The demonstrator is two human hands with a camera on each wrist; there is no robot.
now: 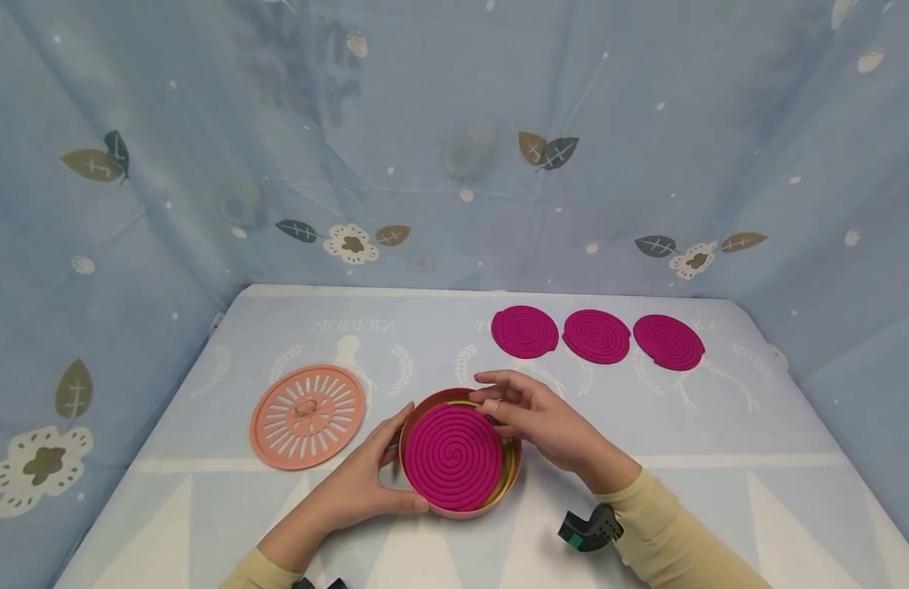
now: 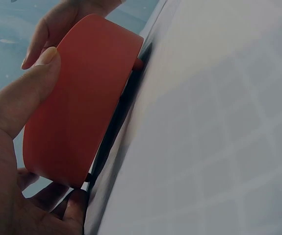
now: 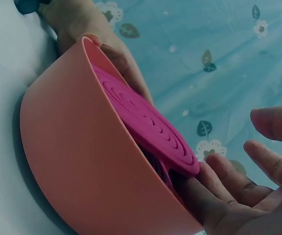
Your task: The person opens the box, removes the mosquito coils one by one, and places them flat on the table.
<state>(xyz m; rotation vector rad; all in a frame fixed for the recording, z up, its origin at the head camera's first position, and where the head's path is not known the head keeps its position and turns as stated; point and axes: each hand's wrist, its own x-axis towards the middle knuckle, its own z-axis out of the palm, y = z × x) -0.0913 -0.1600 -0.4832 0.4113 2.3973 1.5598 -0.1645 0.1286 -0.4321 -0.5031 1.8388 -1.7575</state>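
Note:
A salmon-pink round bowl (image 1: pixel 466 514) stands on the table in front of me, with a yellow ring-like edge (image 1: pixel 509 470) showing inside. A magenta spiral coaster (image 1: pixel 452 456) lies tilted in its mouth, and the right wrist view shows one side of the coaster (image 3: pixel 153 125) raised over the rim. My left hand (image 1: pixel 366 483) grips the bowl's left side, thumb on the near wall and fingers around the far side. At the raised edge, my right hand (image 1: pixel 531 417) pinches the coaster, one digit under it and others at its edge; the remaining fingers are spread.
Three more magenta spiral coasters, left (image 1: pixel 524 332), middle (image 1: pixel 597 336) and right (image 1: pixel 668 342), lie in a row at the back right of the table. A salmon slotted lid (image 1: pixel 308 417) with a central knob lies left of the bowl. A patterned curtain (image 1: pixel 454 123) closes off the back.

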